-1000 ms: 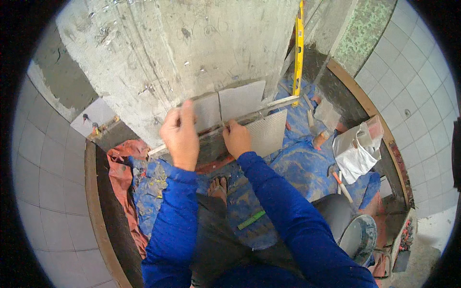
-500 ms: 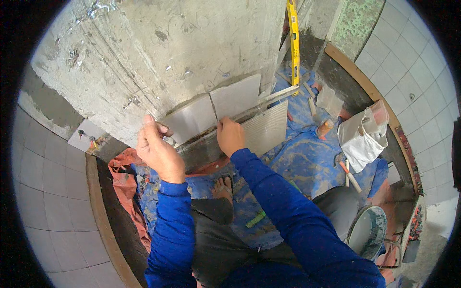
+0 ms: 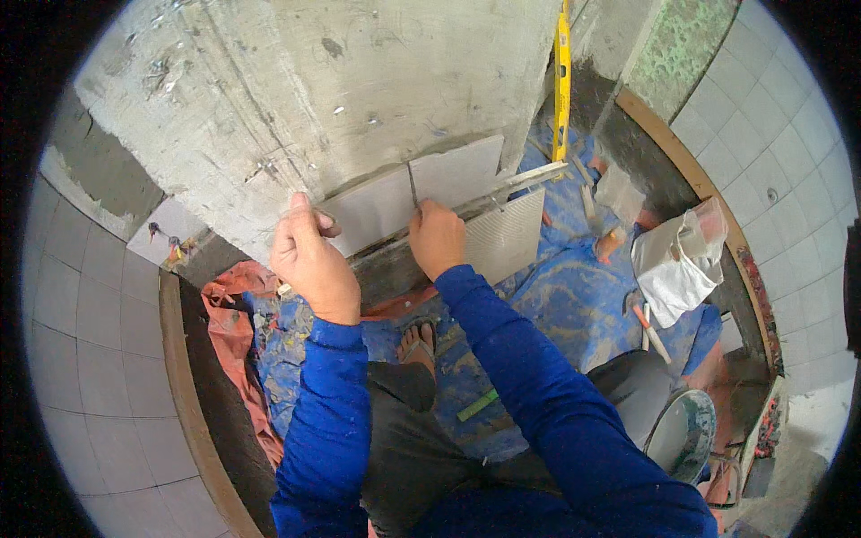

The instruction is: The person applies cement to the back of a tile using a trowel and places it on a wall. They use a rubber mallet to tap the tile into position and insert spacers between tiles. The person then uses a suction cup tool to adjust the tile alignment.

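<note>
Against the rough concrete wall (image 3: pixel 296 81), two grey tiles sit side by side along its foot, the left tile (image 3: pixel 372 211) and the right tile (image 3: pixel 457 170) parted by a thin joint. The left hand (image 3: pixel 309 260) is curled at the left tile's left edge; whether it grips anything cannot be told. The right hand (image 3: pixel 437 238), fingers bent, rests just below the joint, over a metal straightedge (image 3: pixel 511 184) running under the right tile, with a yellow spirit level (image 3: pixel 562 81) upright to that tile's right.

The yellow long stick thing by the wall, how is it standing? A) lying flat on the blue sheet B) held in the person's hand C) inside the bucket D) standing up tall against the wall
D: the yellow level stands upright against the grey wall, well apart from the left hand and the right hand, which are at the pale tiles.
</note>
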Demonstrator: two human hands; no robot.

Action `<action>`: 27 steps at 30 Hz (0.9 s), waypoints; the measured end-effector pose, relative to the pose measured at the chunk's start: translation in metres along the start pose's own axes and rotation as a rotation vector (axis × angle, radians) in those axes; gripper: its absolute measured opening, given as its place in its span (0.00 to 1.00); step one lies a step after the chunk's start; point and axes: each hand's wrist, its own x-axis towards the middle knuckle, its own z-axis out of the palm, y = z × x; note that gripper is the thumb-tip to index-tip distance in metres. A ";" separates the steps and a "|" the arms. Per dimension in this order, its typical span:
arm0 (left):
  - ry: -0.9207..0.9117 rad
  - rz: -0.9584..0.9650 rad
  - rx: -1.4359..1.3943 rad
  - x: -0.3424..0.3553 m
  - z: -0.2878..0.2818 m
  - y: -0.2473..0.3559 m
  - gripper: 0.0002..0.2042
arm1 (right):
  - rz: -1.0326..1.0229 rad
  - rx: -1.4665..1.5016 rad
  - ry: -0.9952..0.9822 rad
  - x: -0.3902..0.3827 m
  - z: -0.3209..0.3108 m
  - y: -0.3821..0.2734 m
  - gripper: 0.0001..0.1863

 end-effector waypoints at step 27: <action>-0.023 -0.028 0.038 -0.004 -0.006 0.008 0.21 | 0.060 0.168 0.147 0.010 -0.010 -0.010 0.11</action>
